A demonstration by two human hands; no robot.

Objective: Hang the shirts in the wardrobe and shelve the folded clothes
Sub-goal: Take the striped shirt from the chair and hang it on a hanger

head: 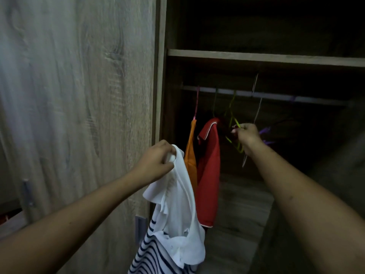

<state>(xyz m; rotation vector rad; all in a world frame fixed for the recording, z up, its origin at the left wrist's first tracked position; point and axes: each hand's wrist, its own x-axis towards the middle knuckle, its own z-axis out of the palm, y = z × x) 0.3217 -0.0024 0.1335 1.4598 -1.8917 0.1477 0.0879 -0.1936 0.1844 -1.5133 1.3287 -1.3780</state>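
- Head view: left hand [156, 160] clenched on white shirt [177, 194] outside the wardrobe [164, 76].
- Right hand [246, 135] pinching yellow-green hanger [234, 123] on the rail [266, 95].
- Orange shirt [191, 151] and red shirt [210, 171] hang at rail's left end.

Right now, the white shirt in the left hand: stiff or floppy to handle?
Likely floppy: the white shirt hangs in soft folds from the left hand, which bunches it at one point. Probably light, since a pinch grip holds it up. It may swing or catch on the red shirt close beside it.
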